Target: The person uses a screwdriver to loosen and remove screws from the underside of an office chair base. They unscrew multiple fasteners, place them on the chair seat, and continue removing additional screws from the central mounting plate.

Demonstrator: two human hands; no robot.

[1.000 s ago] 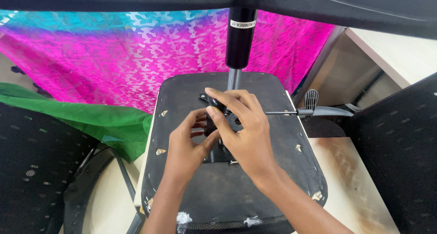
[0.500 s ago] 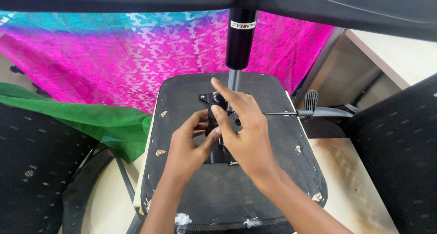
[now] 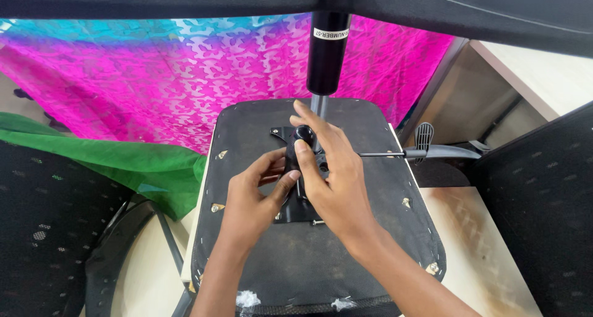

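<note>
Both hands at the knob [image 3: 302, 133] on the seat [image 3: 259, 132] underside.
Left hand [image 3: 253, 200] fingers curl round the mechanism [image 3: 295, 211] at centre; right hand [image 3: 330, 181] fingers spread over the knob, toward 12 o'clock below the cylinder [image 3: 327, 51].

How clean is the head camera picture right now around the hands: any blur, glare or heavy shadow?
Head view: both hands, left hand and right hand, look sharp, no motion blur; light is even and bright, no glare on the black mechanism; the upturned seat base is evenly lit; the dark band along the top edge is underexposed; straight edges bow slightly near the borders.
</note>
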